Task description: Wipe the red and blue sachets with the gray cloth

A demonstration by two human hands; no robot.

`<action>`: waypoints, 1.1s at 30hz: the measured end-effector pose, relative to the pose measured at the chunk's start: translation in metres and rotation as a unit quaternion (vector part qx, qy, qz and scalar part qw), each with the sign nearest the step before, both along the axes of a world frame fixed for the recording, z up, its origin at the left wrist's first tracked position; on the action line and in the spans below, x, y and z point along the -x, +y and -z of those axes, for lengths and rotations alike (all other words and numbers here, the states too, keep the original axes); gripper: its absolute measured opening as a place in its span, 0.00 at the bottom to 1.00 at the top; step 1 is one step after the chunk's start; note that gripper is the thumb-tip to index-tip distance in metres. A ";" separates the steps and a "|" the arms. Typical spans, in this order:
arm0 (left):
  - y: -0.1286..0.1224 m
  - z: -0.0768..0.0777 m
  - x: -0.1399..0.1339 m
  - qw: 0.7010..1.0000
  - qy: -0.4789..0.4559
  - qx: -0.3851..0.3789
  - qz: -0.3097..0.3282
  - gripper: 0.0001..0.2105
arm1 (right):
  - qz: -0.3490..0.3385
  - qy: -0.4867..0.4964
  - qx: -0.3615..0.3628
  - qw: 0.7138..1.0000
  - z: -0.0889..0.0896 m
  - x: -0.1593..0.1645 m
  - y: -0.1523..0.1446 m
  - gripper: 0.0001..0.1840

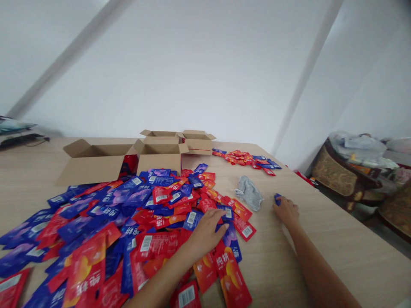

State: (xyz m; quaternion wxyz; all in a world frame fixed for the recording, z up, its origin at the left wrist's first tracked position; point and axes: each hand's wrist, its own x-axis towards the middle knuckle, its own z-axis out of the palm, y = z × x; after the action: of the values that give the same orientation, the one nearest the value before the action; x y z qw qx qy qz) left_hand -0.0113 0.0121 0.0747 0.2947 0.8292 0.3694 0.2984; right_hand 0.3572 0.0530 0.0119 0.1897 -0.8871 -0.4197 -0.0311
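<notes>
My left hand [208, 233] is over the right side of a heap of red and blue sachets [154, 201]. Its thumb and fingers are apart, and the fingertips are close to a blue sachet [227, 212]; whether they touch it I cannot tell. On the bare table to the right, my right hand [287, 210] is closed around a small blue sachet [277, 197], with only one corner showing past the fingers. A crumpled grey cloth [249, 193] lies between the heap and my right hand.
Open cardboard boxes stand behind the heap, including a wide one [93, 167] and a smaller one [159, 161]. A second, smaller pile of sachets [240, 157] lies at the table's far right. Beyond the table's right edge is a patterned chair [335, 173] with plastic bags [358, 145].
</notes>
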 end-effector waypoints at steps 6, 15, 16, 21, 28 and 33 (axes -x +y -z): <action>0.003 0.016 -0.010 0.968 -0.190 0.161 0.017 0.18 | 0.009 0.316 -0.273 0.909 -0.017 0.003 -0.006 0.14; 0.011 0.014 -0.009 0.631 -0.540 0.553 0.061 0.26 | -0.397 0.254 -0.215 0.855 -0.074 0.131 -0.015 0.20; 0.012 0.013 -0.007 0.604 -0.556 0.568 0.059 0.26 | -0.379 0.185 -0.201 0.884 -0.071 0.134 -0.007 0.22; 0.015 0.015 -0.003 0.551 -0.580 0.600 0.025 0.24 | -0.228 0.044 -0.058 0.971 -0.026 0.102 0.042 0.26; 0.019 0.020 -0.004 0.559 -0.570 0.601 0.032 0.27 | -0.270 0.065 -0.083 0.957 -0.014 0.097 0.045 0.14; 0.017 0.017 -0.005 0.566 -0.575 0.590 0.033 0.25 | -0.395 0.148 -0.187 0.887 -0.048 0.176 -0.011 0.19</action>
State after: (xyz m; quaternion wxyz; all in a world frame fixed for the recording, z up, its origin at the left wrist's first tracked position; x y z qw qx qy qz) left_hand -0.0066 0.0294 0.0581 0.8781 0.1363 0.1881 0.4183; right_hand 0.1811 0.0424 0.0597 0.4089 -0.5907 -0.6884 0.1002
